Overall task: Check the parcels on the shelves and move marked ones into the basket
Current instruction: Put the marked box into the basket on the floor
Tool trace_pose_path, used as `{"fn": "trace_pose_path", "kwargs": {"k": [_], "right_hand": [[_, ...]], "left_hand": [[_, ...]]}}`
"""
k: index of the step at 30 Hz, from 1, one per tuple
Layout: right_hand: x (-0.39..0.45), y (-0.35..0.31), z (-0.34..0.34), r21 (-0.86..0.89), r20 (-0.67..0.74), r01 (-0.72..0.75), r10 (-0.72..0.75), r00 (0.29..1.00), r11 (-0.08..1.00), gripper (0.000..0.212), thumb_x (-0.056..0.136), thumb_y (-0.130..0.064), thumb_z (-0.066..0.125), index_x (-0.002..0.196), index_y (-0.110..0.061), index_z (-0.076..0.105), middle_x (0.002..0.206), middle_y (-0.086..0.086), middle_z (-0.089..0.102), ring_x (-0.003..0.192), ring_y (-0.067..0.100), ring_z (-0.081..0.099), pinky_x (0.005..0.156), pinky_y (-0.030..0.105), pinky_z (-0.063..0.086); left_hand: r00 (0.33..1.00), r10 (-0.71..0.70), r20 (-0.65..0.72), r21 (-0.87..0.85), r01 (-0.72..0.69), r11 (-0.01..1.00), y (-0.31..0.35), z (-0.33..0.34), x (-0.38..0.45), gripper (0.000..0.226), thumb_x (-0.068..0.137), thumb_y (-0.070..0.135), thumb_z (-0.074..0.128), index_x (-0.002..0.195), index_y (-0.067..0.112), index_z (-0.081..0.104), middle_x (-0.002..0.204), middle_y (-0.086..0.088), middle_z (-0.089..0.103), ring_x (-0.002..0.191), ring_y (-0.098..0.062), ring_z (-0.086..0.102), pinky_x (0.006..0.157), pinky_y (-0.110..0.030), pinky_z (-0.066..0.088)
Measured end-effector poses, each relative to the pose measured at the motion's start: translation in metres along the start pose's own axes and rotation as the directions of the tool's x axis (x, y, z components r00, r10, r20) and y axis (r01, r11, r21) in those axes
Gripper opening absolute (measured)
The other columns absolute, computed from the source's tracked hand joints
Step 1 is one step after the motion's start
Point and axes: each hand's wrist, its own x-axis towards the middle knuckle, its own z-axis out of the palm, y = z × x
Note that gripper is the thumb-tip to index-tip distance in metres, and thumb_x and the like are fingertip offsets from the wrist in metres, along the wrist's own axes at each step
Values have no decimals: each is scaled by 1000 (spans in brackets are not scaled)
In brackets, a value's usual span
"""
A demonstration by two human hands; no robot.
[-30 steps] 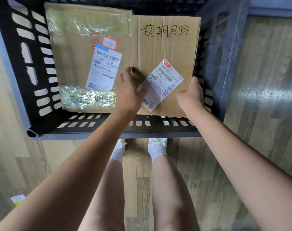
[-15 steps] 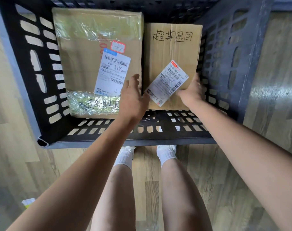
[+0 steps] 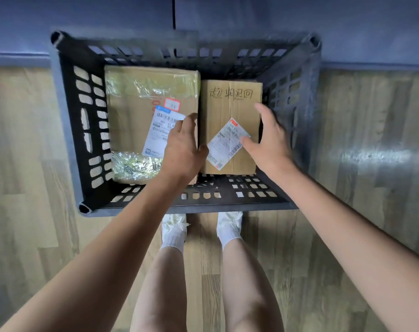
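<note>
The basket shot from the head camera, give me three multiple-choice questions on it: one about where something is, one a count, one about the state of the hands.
1. Where does the smaller parcel lie in the basket?
A. Right of the taped parcel
B. On top of it
C. On the floor outside

2. How many parcels are in the basket?
A. One
B. Two
C. Four

3. What are the left hand and right hand doing?
A. Gripping the basket's rim
B. Open above the parcels
C. Lifting the taped parcel

Answers: 1 A, the parcels lie side by side; 2 B, only two boxes show; 3 B, fingers spread, grasping nothing.
</note>
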Motion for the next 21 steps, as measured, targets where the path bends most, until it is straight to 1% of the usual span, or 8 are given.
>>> {"fn": "trace_pose_path", "kwargs": {"k": [2,5,8,10,13,15,18,21], "right_hand": [[-8,-18,-24,-23,-17,98,-98,995,995,67,84,-9,61,142,-15,29,149,2,32,135,15,30,93,3,11],[-25,-50,-64,-81,-47,185,-189,981,979,65,83,-10,63,140,-11,33,149,4,28,137,16,28,102,9,10],[-50,-82,-103,-112,-89,250,-260,961,962,65,79,-8,67,136,-5,38,145,12,30,136,22,29,104,11,11],[-67,-104,-130,-130,-99,292,-306,947,947,67,74,-6,71,134,-2,41,143,16,32,134,26,33,104,8,11],[-98,-145,-174,-146,-105,339,-355,929,929,71,72,-6,73,135,-2,41,143,16,34,133,25,34,99,-4,5],[-119,-172,-202,-168,-117,369,-390,913,914,73,71,-10,74,135,-3,41,142,16,36,132,27,36,98,-4,3],[-151,-215,-240,-225,-164,435,-474,865,872,76,73,-20,73,139,-12,36,147,6,31,134,20,34,100,2,9],[-184,-253,-274,-301,-209,466,-534,819,832,75,78,-26,70,142,-20,32,152,-2,21,138,17,28,106,18,21]], "left_hand": [[998,60,-20,25,-60,998,18,-21,-10,63,80,4,60,137,7,34,130,-17,47,119,-32,44,100,-36,36],[973,227,-39,107,-222,969,52,-60,-26,57,80,6,56,134,4,38,126,-19,48,115,-37,46,99,-40,38],[945,328,-22,209,-316,926,92,-101,-47,60,82,7,57,138,10,36,125,-16,48,112,-35,47,97,-42,39],[914,404,-38,279,-378,883,118,-128,-64,62,82,10,59,139,13,36,127,-13,48,111,-33,46,97,-43,39],[843,534,-64,385,-473,793,156,-173,-91,57,75,9,62,129,14,49,116,-13,54,96,-35,52,87,-40,44],[793,602,-95,436,-511,741,179,-206,-109,56,65,10,60,120,15,50,103,-12,59,80,-34,56,73,-40,52],[716,678,-167,515,-523,679,211,-259,-133,58,58,14,57,115,17,45,95,-8,61,73,-31,57,66,-36,54],[618,752,-229,611,-510,605,241,-308,-160,56,55,15,58,111,17,49,91,-4,63,72,-28,59,61,-34,54]]}}
